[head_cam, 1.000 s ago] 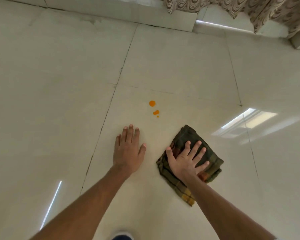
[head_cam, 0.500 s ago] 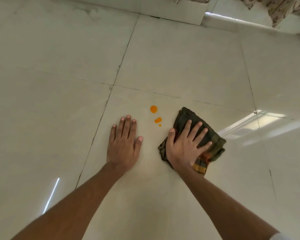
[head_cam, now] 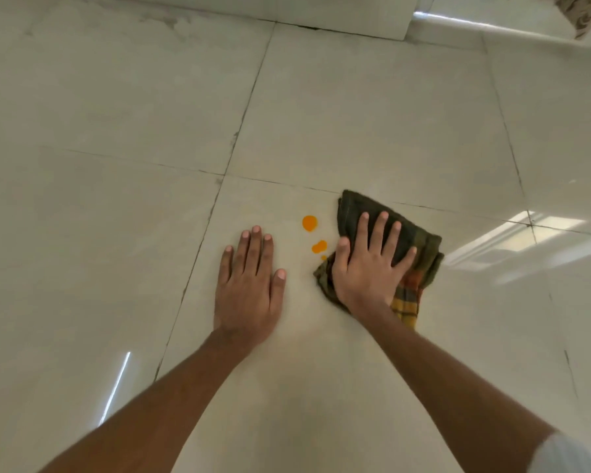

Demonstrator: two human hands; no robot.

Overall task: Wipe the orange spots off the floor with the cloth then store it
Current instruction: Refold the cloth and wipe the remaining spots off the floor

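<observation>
The floor [head_cam: 372,114] of pale glossy tiles fills almost the whole view. The left hand [head_cam: 249,285] lies flat on it at about 9 o'clock from the spots, fingers straight and together, its grip spread and holding nothing; I judge that it only supports the body. The right hand [head_cam: 369,264] presses flat on the cloth [head_cam: 420,247], a dark checked rag folded in layers, with the fingers spread wide, so the grip does not close around it but pins it down. One second ago the cloth was well apart from the stains, toward 5 o'clock; now its left edge is just beside them. The orange spots [head_cam: 309,222] are three: a round one, a smaller double one at 5 o'clock from it, and a tiny one touching the thumb side of the cloth. None is wiped yet, so the wiping is probably about to begin, toward 9 o'clock.
</observation>
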